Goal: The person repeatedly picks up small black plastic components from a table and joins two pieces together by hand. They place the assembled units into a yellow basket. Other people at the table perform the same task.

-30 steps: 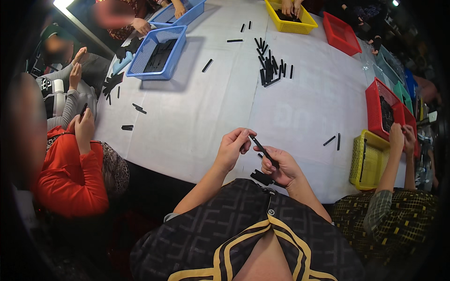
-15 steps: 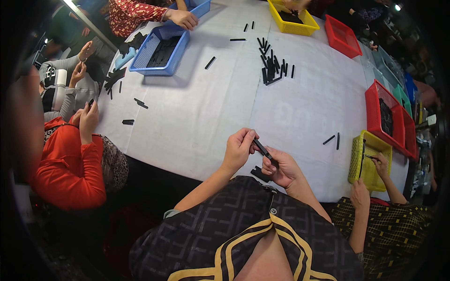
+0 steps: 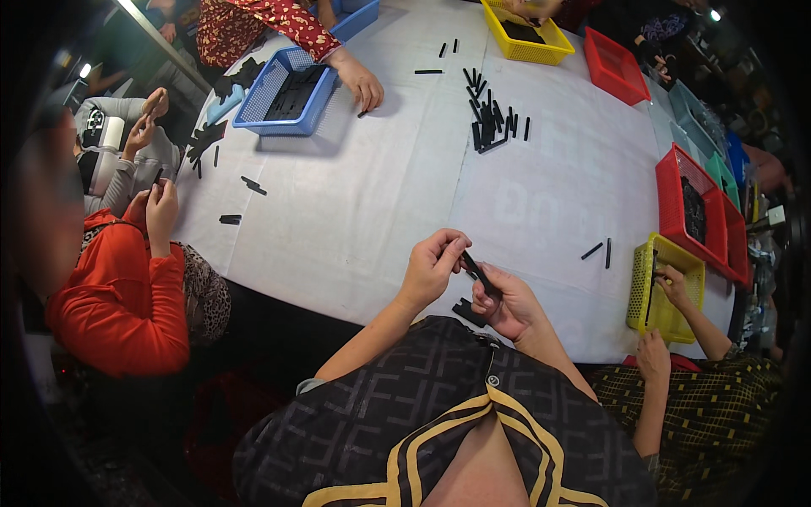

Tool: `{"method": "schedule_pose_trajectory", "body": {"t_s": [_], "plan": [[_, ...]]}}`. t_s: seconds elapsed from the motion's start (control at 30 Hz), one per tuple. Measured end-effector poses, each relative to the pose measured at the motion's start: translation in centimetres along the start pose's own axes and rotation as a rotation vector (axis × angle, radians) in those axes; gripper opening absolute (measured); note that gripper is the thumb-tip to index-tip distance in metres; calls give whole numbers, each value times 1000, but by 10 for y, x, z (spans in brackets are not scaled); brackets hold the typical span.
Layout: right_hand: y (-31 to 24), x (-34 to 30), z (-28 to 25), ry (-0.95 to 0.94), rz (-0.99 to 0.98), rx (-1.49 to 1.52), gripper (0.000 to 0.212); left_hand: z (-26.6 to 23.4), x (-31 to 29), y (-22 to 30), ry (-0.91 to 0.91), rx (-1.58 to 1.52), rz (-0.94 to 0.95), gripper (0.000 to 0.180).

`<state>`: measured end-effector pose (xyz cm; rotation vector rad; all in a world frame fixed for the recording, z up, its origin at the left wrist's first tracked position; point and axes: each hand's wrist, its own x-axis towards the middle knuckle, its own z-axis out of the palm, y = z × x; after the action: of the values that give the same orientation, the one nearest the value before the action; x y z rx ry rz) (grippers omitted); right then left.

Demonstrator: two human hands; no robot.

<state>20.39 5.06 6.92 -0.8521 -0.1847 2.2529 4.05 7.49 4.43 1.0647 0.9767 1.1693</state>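
Over the near edge of the white table (image 3: 355, 245), my left hand (image 3: 429, 272) pinches the upper end of the slim black strip (image 3: 476, 269); dark parts (image 3: 467, 313) lie below. My right hand (image 3: 513, 306) is clamped round its lower end: firm there, light on the left, should keep it steady.

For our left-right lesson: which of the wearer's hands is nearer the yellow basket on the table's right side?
Right. The right hand is left of the yellow basket, apart from it; the left hand is farther left.
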Motion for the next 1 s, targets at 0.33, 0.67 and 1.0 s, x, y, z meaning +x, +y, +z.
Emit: {"method": "schedule_pose_trajectory", "body": {"t_s": [0.33, 0.67, 1.0], "plan": [[-6, -10, 19, -2, -71, -259, 45, -6, -1, 1, 8, -96, 64, 22], [-8, -8, 21, 50, -138, -383, 49, 1, -1, 9, -1, -40, 133, 19], [-6, -4, 29, 125, -287, -644, 43, -4, 4, 8, -63, 57, 111, 21]]}}
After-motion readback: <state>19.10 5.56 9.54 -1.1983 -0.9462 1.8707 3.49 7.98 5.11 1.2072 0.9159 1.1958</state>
